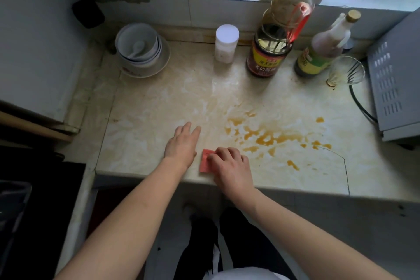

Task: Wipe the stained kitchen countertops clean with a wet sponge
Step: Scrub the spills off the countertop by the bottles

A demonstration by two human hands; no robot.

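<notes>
Currently my right hand [229, 166] grips the sponge [205, 161] at the countertop's [159, 102] front edge, left hand [181, 143] flat and empty; orange stains [266, 136] remain unwiped.

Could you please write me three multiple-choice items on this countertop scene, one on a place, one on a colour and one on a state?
1. Where does the orange stain lie relative to the sponge?
A. To its right
B. To its left
C. Behind the bowls

2. What colour is the sponge?
A. Green
B. Pinkish red
C. Blue

3. How is the left hand placed?
A. Closed around a bottle
B. Lifting the bowls
C. Flat and open on the countertop

Answers:
1. A: the orange stain spreads across the countertop to the right of the sponge.
2. B: the part of the sponge showing beside the right hand is pinkish red.
3. C: the left hand rests with fingers extended on the surface, holding nothing, while the right hand presses on the sponge.
</notes>
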